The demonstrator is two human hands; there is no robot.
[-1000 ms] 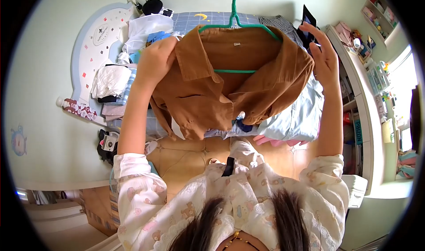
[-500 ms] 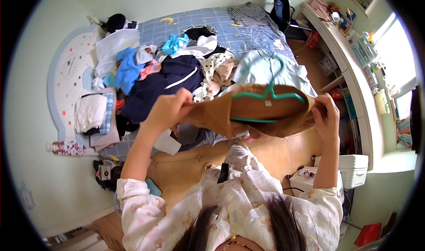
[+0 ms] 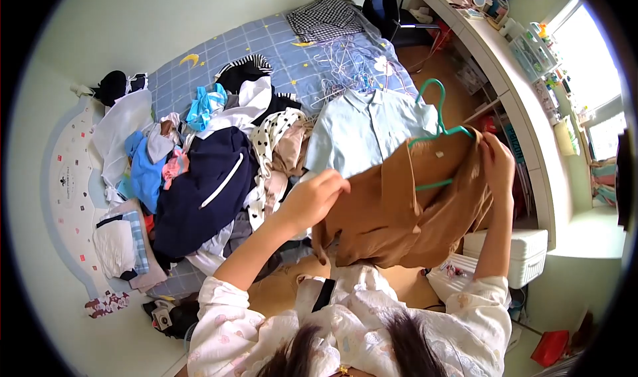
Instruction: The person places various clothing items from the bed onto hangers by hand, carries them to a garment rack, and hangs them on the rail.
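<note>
A brown shirt [image 3: 379, 211] hangs in front of me on a green clothes hanger [image 3: 438, 111], whose hook sticks up above the collar. My left hand [image 3: 312, 203] is closed in a pinch on the shirt's left part. At the other shoulder, my right hand [image 3: 497, 167] grips the brown cloth beside the end of the hanger. Part of the hanger's bottom bar shows inside the neck opening; the rest is hidden by cloth. Behind the shirt, a light blue button shirt [image 3: 369, 127] lies spread on the bed.
On the bed [image 3: 232, 48], a clothes pile includes navy trousers [image 3: 199, 197] and a polka-dot garment [image 3: 266, 144]. Loose hangers [image 3: 345, 64] lie near the far edge, beside checkered cloth [image 3: 322, 18]. A long desk [image 3: 512, 118] runs along the right; a white case [image 3: 512, 251] stands below.
The brown shirt has swung from nearly level to hanging lower, its front now showing. My left hand has moved right and down; my view has shifted right.
</note>
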